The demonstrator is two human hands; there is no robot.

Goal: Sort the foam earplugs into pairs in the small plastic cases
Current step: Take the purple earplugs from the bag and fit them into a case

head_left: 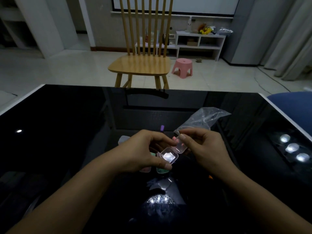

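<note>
The small clear case [169, 157] is in the lower middle of the frame, held above the black glass table [67, 124] and opened like a book. The left hand [143, 152] grips the lower half between thumb and curled fingers, so it stays steady. The right hand [202, 147] pinches the lid half [181, 146] and tilts it up and away, probably to keep the opening free for the earplugs. Something pink shows through the lid, perhaps an earplug, but I cannot tell for sure.

Under the left hand lie other cases with green [162, 170] and pink [145, 169] content, touching or just beside each other; they look already filled. One purple earplug [162, 127] lies alone on the table above the hands. A crumpled plastic bag [202, 119] rests to the upper right of the hands, likely the source of the parts. Beyond the table stands a wooden chair [143, 65], with a pink stool [183, 67] at its right.
</note>
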